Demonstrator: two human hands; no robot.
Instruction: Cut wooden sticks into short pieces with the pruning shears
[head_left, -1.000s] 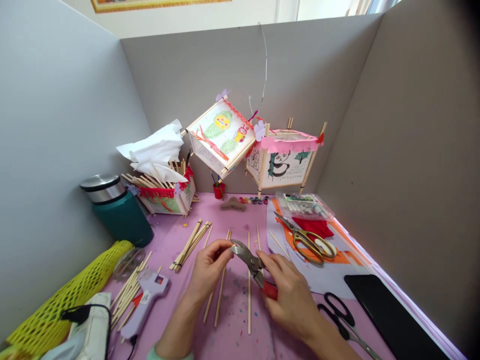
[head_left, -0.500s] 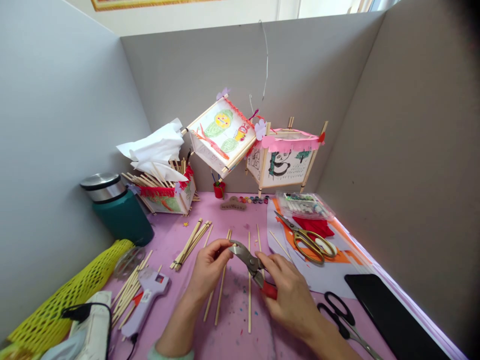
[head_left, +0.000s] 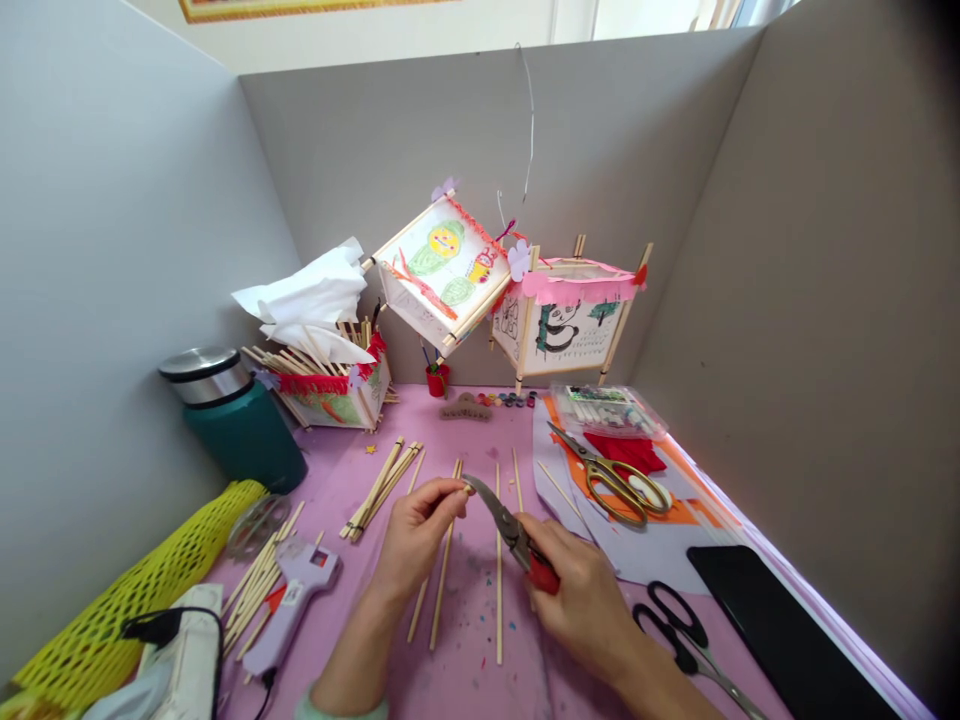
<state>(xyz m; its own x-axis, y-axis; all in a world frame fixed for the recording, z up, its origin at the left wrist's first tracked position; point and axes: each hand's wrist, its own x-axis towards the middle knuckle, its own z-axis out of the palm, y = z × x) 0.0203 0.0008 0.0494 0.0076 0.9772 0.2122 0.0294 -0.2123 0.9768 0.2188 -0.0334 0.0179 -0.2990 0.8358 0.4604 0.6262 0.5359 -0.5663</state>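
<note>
Holding, right hand (head_left: 581, 585): one pair of red-handled cutters (head_left: 504, 520), fingers wrapped about the grips, above the purple table cover (head_left: 469, 630). Holding, left hand (head_left: 421, 525): one small pale wooden piece (head_left: 469, 490), pinched between thumb and forefinger, its end just showing at the fingertips. The cutters' curved tip lies right at that end; whether it touches cannot be told.

Changes against the earlier frames: the cutters now show as a slim, dark curve, where a broad silvery blade lay across the left fingertips half a second ago. The right hand sits slightly farther from the left; the left keeps its place and its pinch.

Beneath and between the hands: loose sticks (head_left: 499, 600), laid lengthwise, unmoved. Left of these: bundled sticks (head_left: 384, 490), bound with dark ties; one lilac glue gun (head_left: 292, 600), beside a further heap of sticks (head_left: 255, 580); one teal bottle (head_left: 244, 435), silver-lidded, upright.

Right side, also unchanged: gold-handled scissors (head_left: 615, 485), on coloured sheets; black-handled scissors (head_left: 686, 640), near the right wrist; one flat black slab (head_left: 784, 630), beside them.

Rear: one tilted lantern (head_left: 446, 265), with green and yellow drawing; one panda lantern (head_left: 577, 335), pink-trimmed, next to it.
</note>
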